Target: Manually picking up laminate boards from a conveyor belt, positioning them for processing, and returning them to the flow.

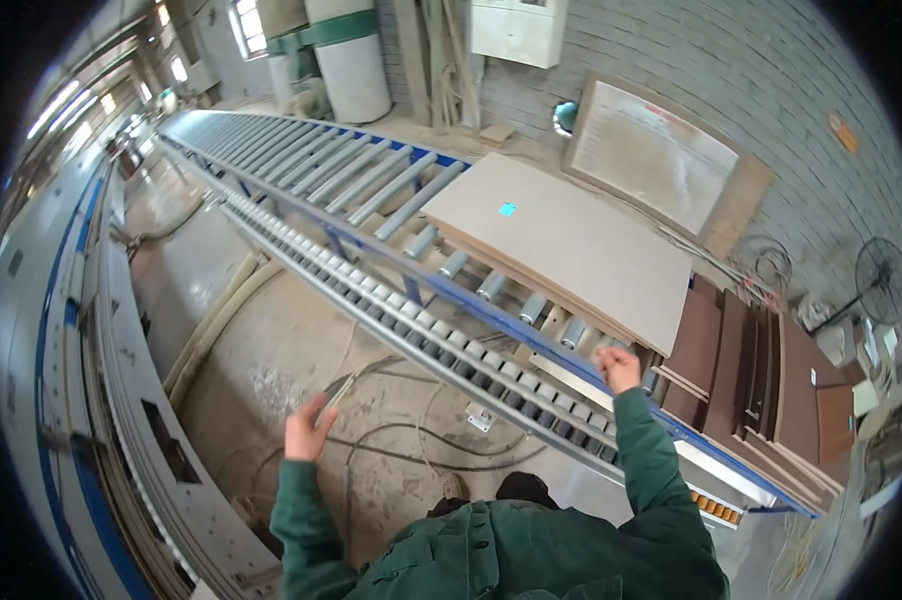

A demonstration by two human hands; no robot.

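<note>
The left hand (307, 430) is released, thumb apart, with free room over the floor (271, 340). The right hand (619, 368) has curled fingers by the rail (506, 322); I cannot tell if it grasps something. Just beyond lies the board (571, 250), with rollers (392, 188) leftward, brown panels (693, 338) rightward.

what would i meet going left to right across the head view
Long grey machine with blue trim → left hand → right hand → brown boards → black fan head.
</note>
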